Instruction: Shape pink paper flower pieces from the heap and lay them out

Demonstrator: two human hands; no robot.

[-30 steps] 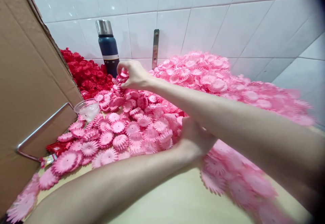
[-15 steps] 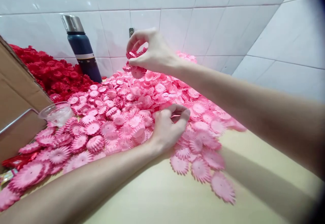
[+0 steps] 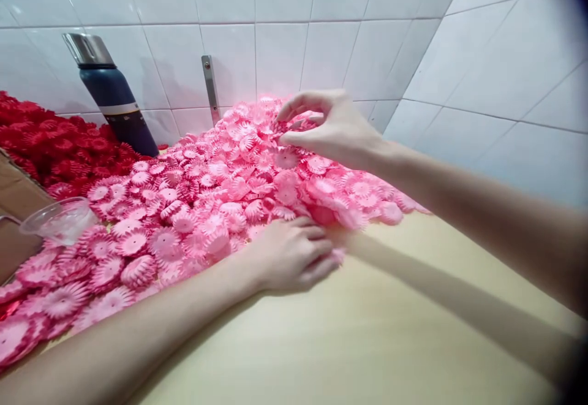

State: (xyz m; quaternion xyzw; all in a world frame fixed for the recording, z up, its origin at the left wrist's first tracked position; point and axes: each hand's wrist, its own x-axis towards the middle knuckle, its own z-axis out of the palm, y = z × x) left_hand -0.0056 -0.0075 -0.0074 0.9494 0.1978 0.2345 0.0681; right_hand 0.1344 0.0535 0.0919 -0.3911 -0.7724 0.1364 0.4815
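A big heap of pink scalloped flower pieces [image 3: 184, 221], round with small centre holes, spreads over the table. Above its right part, my right hand [image 3: 337, 126] is closed in a pinch, with darker pink flower pieces between thumb and fingers. My left hand [image 3: 294, 255] rests at the heap's front edge, its fingers curled down towards the tabletop. A bit of a pink flower piece [image 3: 339, 257] pokes out by its fingertips; the rest of what it grips is hidden. Blurred pieces lie just behind the left hand.
A dark blue bottle [image 3: 117, 105] with a steel cap stands at the back left, before a heap of red flower pieces [image 3: 68, 147]. A clear plastic cup [image 3: 62, 221] and a cardboard box [image 3: 21, 200] are on the left. Behind is a tiled wall [image 3: 280, 56] with a metal bracket [image 3: 210, 86].
The loose flower pieces at the front of the table have been swept back towards the heap. My right hand has come down to the heap, and my left hand's fingers have curled. The view has turned right.
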